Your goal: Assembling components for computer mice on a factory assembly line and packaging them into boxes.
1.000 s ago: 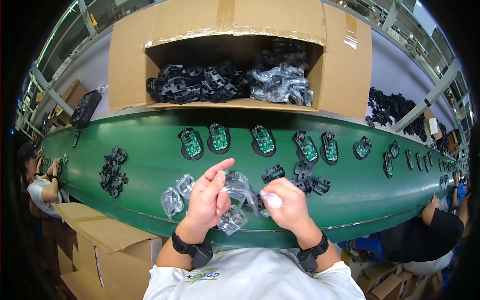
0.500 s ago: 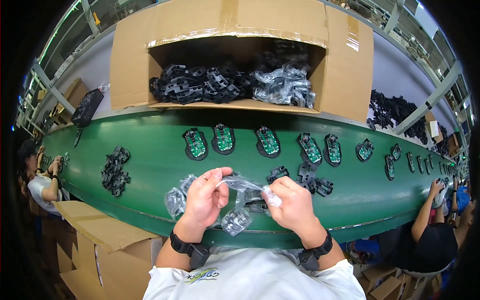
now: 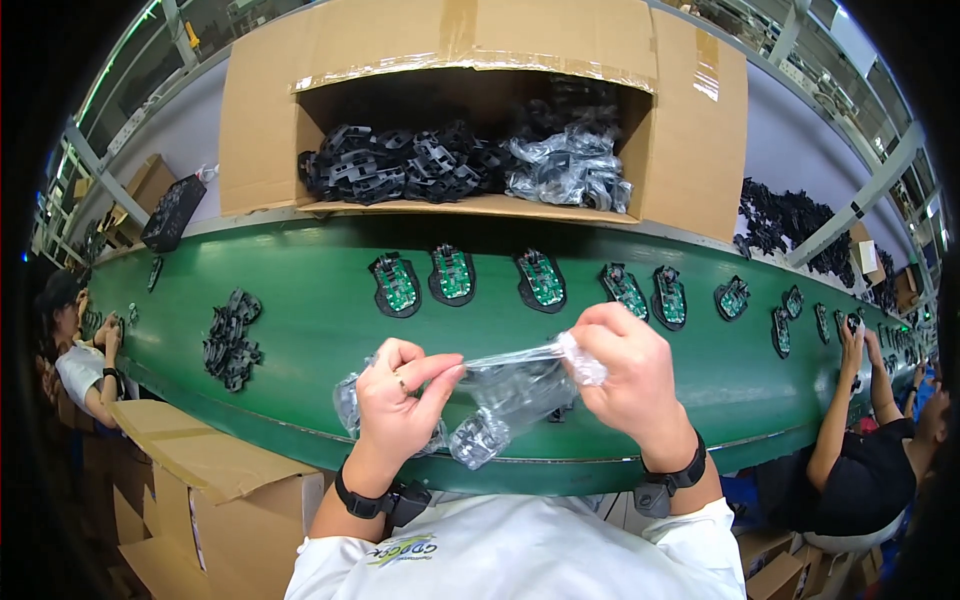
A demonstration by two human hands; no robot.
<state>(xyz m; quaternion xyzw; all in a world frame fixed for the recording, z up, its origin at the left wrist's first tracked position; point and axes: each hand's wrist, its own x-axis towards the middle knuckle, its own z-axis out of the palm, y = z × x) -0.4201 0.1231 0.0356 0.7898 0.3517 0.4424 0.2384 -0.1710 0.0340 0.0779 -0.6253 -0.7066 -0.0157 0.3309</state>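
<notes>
The clear plastic bag (image 3: 525, 385) hangs between your two hands above the near edge of the green surface (image 3: 310, 340), its upper edge pulled out into a taut, shiny band. Your left hand (image 3: 402, 395) pinches one end between thumb and forefinger, with the other fingers curled in. Your right hand (image 3: 628, 372) is balled into a fist around the other end, and a crumpled whitish wad (image 3: 583, 362) of plastic bulges out by the thumb side. You have a dark band on each wrist.

Just below the bag, near the edge, you have a wrapped part (image 3: 480, 438); whether it is inside the stretched bag or lies behind it, you cannot tell from here. Another wrapped part (image 3: 347, 402) is partly hidden by your left hand. Farther to your left lies a cluster of black plastic parts (image 3: 232, 340).

Beyond your hands, green circuit boards (image 3: 452, 275) on black bases run in a loose row off to your right. Behind them, facing you, stands a cardboard box (image 3: 258, 150) with loose black pieces (image 3: 380, 168) on its left side and bagged pieces (image 3: 570, 170) on its right. A second carton (image 3: 235, 470) stands below the surface at your left. One co-worker (image 3: 85, 375) sits far left, another (image 3: 865, 475) at right, hands raised.
</notes>
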